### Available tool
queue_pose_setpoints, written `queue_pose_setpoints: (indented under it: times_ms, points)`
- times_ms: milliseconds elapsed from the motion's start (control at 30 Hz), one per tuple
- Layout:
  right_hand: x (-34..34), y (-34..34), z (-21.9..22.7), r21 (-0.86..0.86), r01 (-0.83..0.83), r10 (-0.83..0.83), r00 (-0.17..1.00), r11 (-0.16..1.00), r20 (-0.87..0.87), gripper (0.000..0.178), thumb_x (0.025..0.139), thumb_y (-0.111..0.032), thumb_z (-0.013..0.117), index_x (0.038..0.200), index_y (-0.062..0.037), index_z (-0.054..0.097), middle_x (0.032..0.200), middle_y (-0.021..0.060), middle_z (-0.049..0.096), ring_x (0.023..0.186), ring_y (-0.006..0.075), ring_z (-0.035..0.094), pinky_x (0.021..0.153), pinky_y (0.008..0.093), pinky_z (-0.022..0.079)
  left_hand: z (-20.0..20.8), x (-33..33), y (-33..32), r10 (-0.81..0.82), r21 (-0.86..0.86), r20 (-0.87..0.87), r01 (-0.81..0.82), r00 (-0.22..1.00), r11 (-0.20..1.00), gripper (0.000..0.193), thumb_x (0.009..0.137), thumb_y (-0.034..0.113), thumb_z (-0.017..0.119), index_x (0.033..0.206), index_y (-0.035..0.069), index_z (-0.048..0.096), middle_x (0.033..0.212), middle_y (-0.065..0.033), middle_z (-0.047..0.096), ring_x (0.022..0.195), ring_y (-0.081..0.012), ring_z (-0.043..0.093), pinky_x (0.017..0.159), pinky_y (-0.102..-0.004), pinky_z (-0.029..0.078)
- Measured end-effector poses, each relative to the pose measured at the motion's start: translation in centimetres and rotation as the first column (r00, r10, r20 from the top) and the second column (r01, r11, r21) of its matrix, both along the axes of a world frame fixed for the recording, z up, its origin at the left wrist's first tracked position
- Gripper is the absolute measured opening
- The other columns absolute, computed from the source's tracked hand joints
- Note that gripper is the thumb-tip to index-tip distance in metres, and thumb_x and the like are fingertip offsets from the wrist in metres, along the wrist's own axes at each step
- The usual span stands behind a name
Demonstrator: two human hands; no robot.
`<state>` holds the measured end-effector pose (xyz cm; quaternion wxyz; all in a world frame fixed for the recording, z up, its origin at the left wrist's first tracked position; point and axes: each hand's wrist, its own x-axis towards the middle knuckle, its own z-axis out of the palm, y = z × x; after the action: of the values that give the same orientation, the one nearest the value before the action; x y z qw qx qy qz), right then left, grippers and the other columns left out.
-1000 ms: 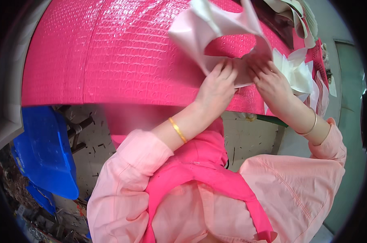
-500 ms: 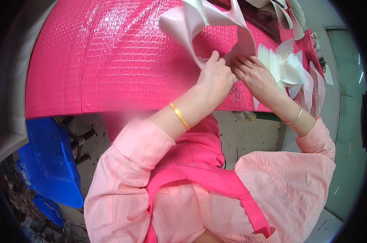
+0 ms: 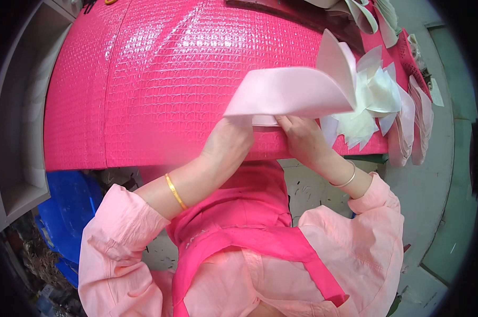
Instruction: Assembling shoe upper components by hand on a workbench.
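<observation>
Between my hands is a pale pink, leather-like piece, curved and standing up off the pink table cover. A pointed flap of it rises at the right. My left hand is closed on its near left edge, with the fingertips hidden under the piece. My right hand pinches its lower near edge, thumb and fingers together, just right of the middle. A narrow pale strip shows beneath the piece between the two hands. Right of my right hand lies a pile of thin whitish cut pieces.
The table has a shiny, textured pink cover. Stacked pale pink pieces hang at its right edge. More curled pale pieces and a dark board lie at the back. A blue bin stands below left.
Both hands have come nearer to me and moved farther apart. The pale pink piece, an open loop before, now has a broad side turned up and its flap to the right.
</observation>
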<state>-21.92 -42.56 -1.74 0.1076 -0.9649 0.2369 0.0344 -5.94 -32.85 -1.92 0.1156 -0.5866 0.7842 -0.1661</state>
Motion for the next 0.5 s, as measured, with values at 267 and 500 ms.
queue_pose_setpoints:
  times_ms: [267,500]
  points:
    - [0.3,-0.9,-1.1,-0.155,0.014,0.016,0.981,0.988,0.193,0.059,0.064,0.004,0.048,0.122,0.0046,0.037,0.122,0.0178,0.044,0.107,0.0288,0.045,0.084,0.0389,0.037,0.1,0.9,-1.8,0.013,0.085,-0.181,0.003,0.983,0.996,0.038,0.073,0.015,0.046,0.104,-0.008,0.051,0.103,-0.0144,0.051,0.100,-0.0256,0.049,0.094,-0.0328,0.030]
    - [1.7,-3.7,2.3,-0.073,-0.149,0.154,0.986,0.986,0.069,0.048,0.065,0.000,0.056,0.112,-0.0028,0.049,0.107,0.0109,0.056,0.098,0.0245,0.051,0.085,0.0340,0.034,3.6,0.8,-4.8,0.154,0.250,-0.306,-0.077,0.939,0.965,0.031,0.074,0.016,0.057,0.097,-0.004,0.054,0.093,-0.0166,0.058,0.090,-0.0233,0.055,0.086,-0.0333,0.037]
